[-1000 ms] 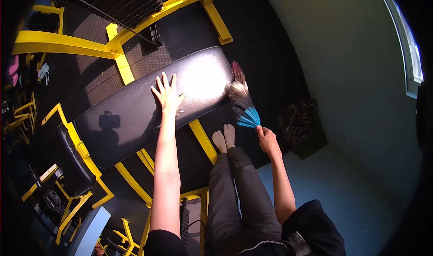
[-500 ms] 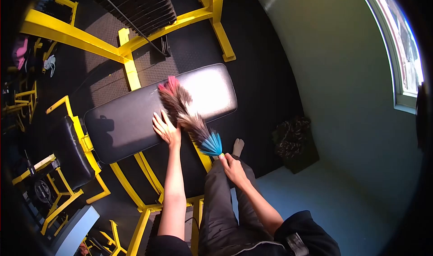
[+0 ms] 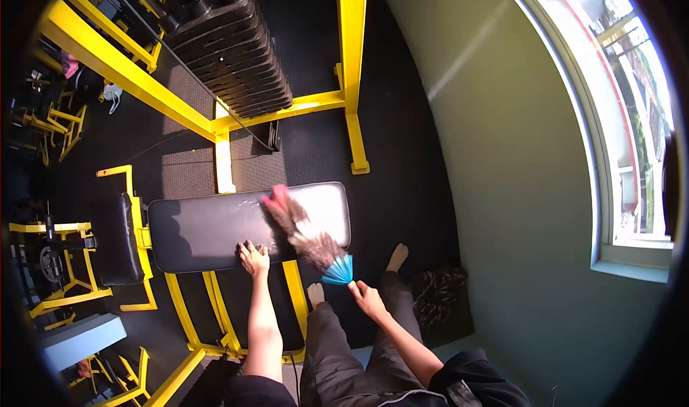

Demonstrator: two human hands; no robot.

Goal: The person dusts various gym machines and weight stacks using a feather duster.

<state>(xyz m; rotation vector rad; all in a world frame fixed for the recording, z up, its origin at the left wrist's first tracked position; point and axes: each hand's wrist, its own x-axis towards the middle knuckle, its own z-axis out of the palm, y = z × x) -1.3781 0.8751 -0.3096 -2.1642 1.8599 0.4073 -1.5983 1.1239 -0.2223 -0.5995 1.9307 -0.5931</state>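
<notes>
My right hand (image 3: 369,299) is closed round the handle of a feather duster (image 3: 316,245). The duster has blue feathers near the handle, brown and grey ones along the middle and a red tip. Its feathers lie over the right part of a black padded bench (image 3: 208,227) and look slightly blurred. On the bench's near edge rests my left hand (image 3: 254,258), fingers spread over the pad, holding nothing. Sunlight makes the pad's right end bright.
Beyond the bench stands a yellow frame (image 3: 352,69) with a black weight stack (image 3: 233,55). A smaller black pad (image 3: 118,238) with yellow bars is at the left. On the right are a wall (image 3: 488,134), a window (image 3: 639,156) and a dark patterned bundle (image 3: 438,292).
The view has tilted up and turned, so the bench sits lower and more level. The duster still lies across the pad's right side; my left hand has shifted to the near edge.
</notes>
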